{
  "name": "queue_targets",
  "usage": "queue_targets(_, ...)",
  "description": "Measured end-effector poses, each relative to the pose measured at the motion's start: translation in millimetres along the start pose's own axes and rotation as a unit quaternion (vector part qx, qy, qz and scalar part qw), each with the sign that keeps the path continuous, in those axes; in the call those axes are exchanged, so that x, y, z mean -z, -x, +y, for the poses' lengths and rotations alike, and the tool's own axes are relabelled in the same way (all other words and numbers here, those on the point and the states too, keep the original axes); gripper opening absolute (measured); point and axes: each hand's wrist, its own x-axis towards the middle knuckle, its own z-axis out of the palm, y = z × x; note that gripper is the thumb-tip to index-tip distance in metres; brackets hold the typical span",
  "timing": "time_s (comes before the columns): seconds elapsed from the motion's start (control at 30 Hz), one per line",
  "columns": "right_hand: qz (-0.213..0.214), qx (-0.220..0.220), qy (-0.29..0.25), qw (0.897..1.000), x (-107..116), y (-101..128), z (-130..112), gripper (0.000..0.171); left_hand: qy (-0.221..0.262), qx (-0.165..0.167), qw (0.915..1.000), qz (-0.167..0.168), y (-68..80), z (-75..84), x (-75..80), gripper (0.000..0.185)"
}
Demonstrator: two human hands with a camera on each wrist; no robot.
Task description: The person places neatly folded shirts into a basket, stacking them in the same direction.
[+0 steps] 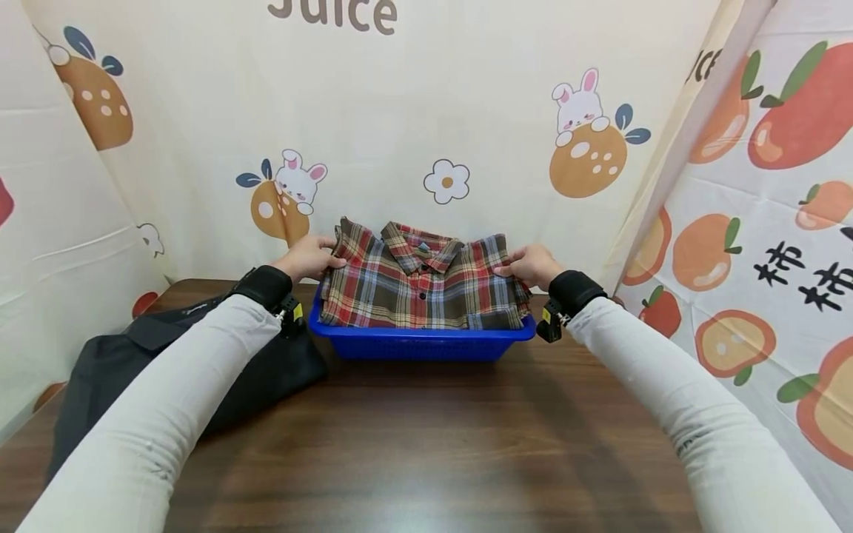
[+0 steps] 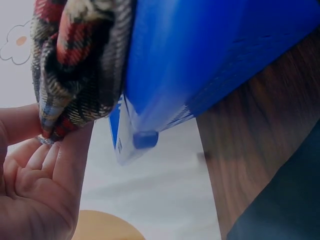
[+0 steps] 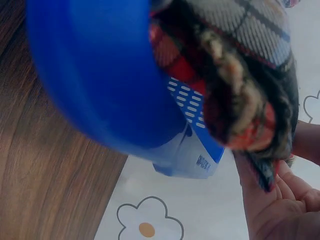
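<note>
A folded plaid shirt [image 1: 426,292], red, grey and tan with its collar at the top, lies over the blue plastic basket [image 1: 423,344]. At the shirt's left side my left hand [image 1: 308,257] pinches the folded edge. My right hand [image 1: 533,265] grips the opposite edge, thumb on top. In the left wrist view the bunched shirt layers [image 2: 75,65] sit between thumb and fingers, beside the basket wall [image 2: 175,55]. The right wrist view has the shirt's thick folded edge [image 3: 240,95] held over the fingers, with the basket rim [image 3: 90,100] alongside.
A black bag [image 1: 266,385] lies on the wooden table [image 1: 426,451] at the left, partly under my left forearm. Behind the basket hangs a printed curtain [image 1: 426,96], with another fruit-print curtain [image 1: 740,244] at the right.
</note>
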Motion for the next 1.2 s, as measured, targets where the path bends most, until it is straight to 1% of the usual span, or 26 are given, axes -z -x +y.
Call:
queue_targets(0.13,-0.009,-0.007,-0.007,1.000,-1.6,-0.9,1.8,0.057,-0.013,-0.002,0.9999,0.006,-2.1,-3.4,-0.6,0.058)
queue_targets(0.3,-0.014,-0.008,0.000,1.000,-2.6,-1.4,2.0,0.054,-0.032,0.005,0.9993,0.018,-1.0,-3.0,0.4,0.056)
queue_targets(0.37,-0.016,-0.004,0.004,1.000,-3.6,-2.5,2.7,0.046,-0.038,0.005,0.9989,0.025,-0.8,-4.5,0.1,0.052)
queue_targets(0.5,-0.019,0.003,0.001,1.000,-6.4,-5.1,4.8,0.025,-0.058,-0.002,0.9976,0.039,0.5,-8.3,-1.2,0.031)
queue_targets(0.57,-0.024,0.006,-0.001,1.000,-7.8,-5.7,5.6,0.020,-0.064,-0.002,0.9970,0.043,1.3,-9.5,-2.2,0.026)
queue_targets(0.67,-0.031,0.008,-0.001,0.999,-9.0,-6.4,6.8,0.029,-0.069,-0.001,0.9965,0.047,1.5,-10.0,-3.3,0.023)
queue_targets(0.8,-0.036,-0.003,0.004,0.999,-9.2,-5.6,7.6,0.043,-0.066,-0.003,0.9966,0.049,2.4,-8.0,-4.3,0.023)
queue_targets(0.83,-0.036,-0.005,0.002,0.999,-9.3,-4.7,7.3,0.042,-0.061,-0.003,0.9969,0.050,2.9,-7.2,-4.5,0.023)
queue_targets(0.97,-0.020,0.003,-0.007,1.000,-11.1,2.3,5.0,0.036,-0.030,0.000,0.9984,0.048,5.8,-3.0,-6.1,0.025)
queue_targets(1.07,0.007,0.027,-0.013,1.000,-13.9,10.5,1.8,0.033,-0.010,-0.002,0.9991,0.041,6.8,-1.9,-7.2,0.028)
queue_targets(1.13,0.030,0.043,-0.008,0.999,-15.7,15.6,-0.5,0.031,0.003,-0.006,0.9993,0.036,7.0,-3.4,-6.3,0.026)
queue_targets(1.2,0.047,0.057,0.005,0.997,-16.5,20.2,-2.8,0.029,0.007,-0.012,0.9991,0.039,8.3,-5.9,-3.6,0.023)
